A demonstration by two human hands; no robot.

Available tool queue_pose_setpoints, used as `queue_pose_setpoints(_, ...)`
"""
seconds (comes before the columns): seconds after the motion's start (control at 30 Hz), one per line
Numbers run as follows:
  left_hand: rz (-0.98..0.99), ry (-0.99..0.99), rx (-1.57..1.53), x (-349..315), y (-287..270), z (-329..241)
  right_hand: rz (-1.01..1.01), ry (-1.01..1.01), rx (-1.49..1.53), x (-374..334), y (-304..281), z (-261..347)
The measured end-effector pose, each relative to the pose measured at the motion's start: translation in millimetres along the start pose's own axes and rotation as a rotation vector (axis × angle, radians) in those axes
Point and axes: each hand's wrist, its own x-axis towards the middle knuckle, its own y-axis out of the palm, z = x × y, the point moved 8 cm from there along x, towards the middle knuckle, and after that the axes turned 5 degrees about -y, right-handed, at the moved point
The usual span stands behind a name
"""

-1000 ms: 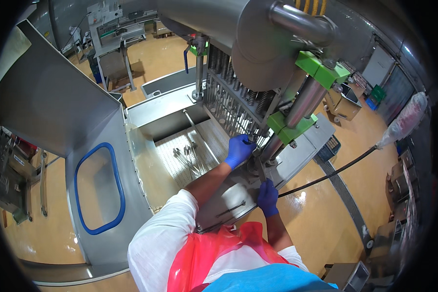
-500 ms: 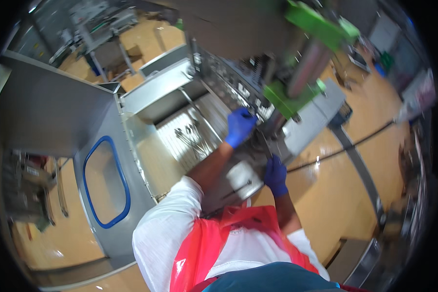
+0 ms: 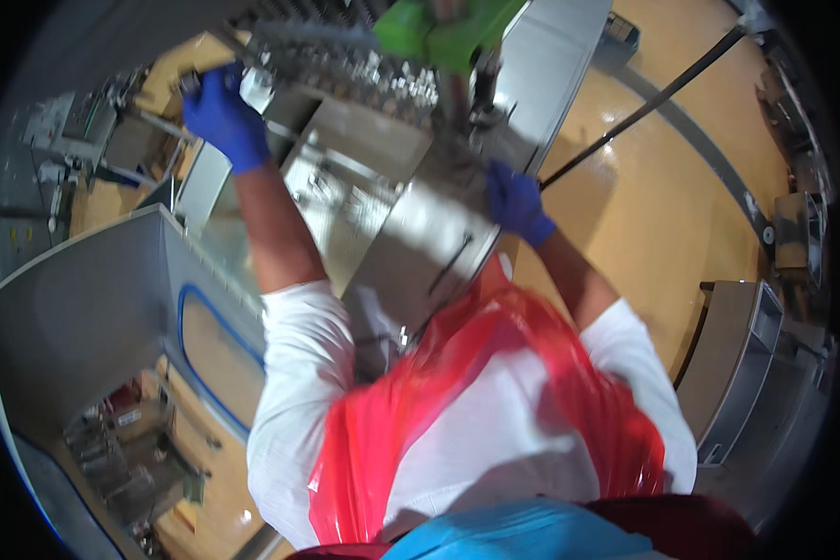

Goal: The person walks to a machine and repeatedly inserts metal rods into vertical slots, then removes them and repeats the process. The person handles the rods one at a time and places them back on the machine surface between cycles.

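Note:
My left hand, in a blue glove, is raised at the far left of the machine. Its fingers are curled, and a small dark metallic piece shows at their tips, too blurred to name. My right hand, also blue-gloved, is low beside the machine's near right side, with fingers bent in; what they hold, if anything, is hidden. Between my hands is the grey machine housing with a thin dark lever. Beyond it are rows of small shiny metal parts, smeared by motion.
A green bracket stands over the machine at the top. Left of the housing, a metal tray holds loose shiny pieces. A grey panel with a blue-edged opening is at the left. A dark pole slants across the right.
My left hand has moved from the middle of the machine up to the far left. My right hand stays near the machine's side. The whole view has swung, and the machine sits higher in it.

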Motion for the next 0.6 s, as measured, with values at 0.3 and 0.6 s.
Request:
queue_pose_setpoints(0.3,0.292,-0.075,0.361,-75,2,41,0.068,-0.057,0.042,8,-9,18)
queue_pose_setpoints(0.6,0.087,-0.347,0.023,-132,51,57,0.299,-0.37,-0.47,7,-20,55)
